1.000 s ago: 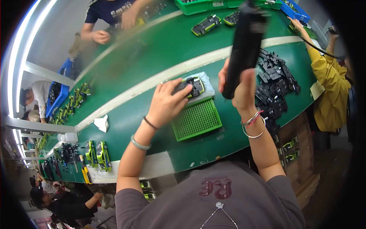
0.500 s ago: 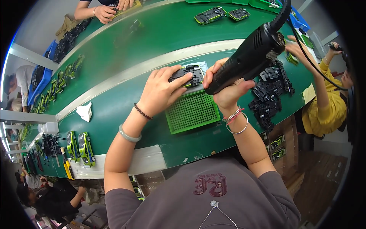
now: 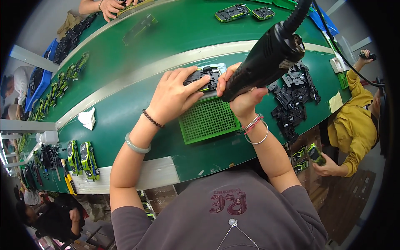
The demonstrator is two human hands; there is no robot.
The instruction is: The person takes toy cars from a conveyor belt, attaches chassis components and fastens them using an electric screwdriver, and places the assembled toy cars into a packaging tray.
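Observation:
A toy car (image 3: pixel 211 78) lies upside down, its black underside and wheels facing up, beyond the green basket. My left hand (image 3: pixel 175 92) is closed on it, fingertips pressing on the chassis from the left. My right hand (image 3: pixel 243 93) grips a black corded electric screwdriver (image 3: pixel 266 58) that slants down to the left, its lower end beside the car. The tool's tip is hidden by my fingers. The green perforated basket (image 3: pixel 208 121) sits directly below both hands.
Black chassis parts (image 3: pixel 293 100) are heaped to the right. Two green toy cars (image 3: pixel 89 160) and a yellow cutter (image 3: pixel 70 183) lie at the left, near a white crumpled paper (image 3: pixel 86 118). A co-worker in yellow (image 3: pixel 354 125) holds a toy car (image 3: pixel 316 154).
My right hand and the screwdriver have shifted slightly left; my left hand stays on the toy car. The co-worker's near hand has drawn back from the table, now with a toy car.

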